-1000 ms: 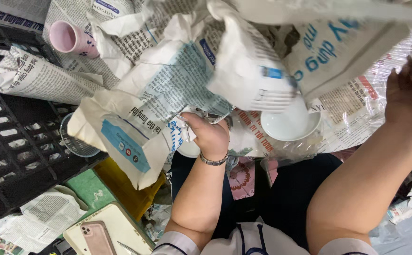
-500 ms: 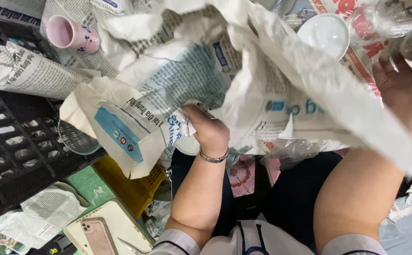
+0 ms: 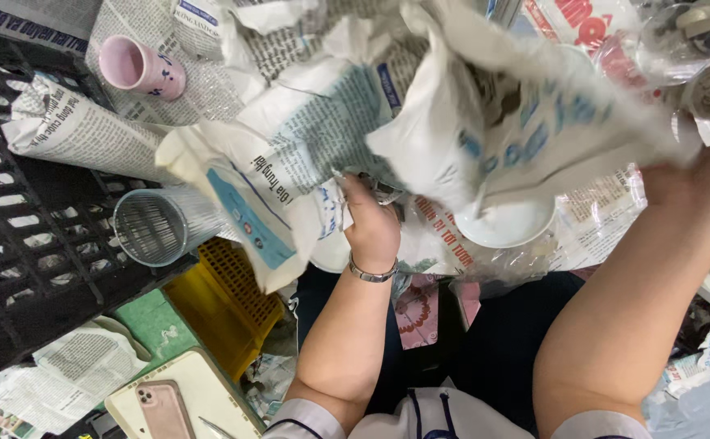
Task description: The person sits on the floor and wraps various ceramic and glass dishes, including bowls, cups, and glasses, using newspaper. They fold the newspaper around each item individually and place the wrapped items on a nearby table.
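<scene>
Newspaper sheet (image 3: pixel 485 130) lay up-table of both my hands — left hand (image 3: pixel 371 223) pinched its lower edge, nearer; right hand (image 3: pixel 708 183) gripped its far corner, above the white bowl (image 3: pixel 505 223)

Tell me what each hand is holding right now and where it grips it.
Left hand pinches the crumpled newspaper sheet at its lower edge. Right hand holds a blurred sheet by its right end.
</scene>
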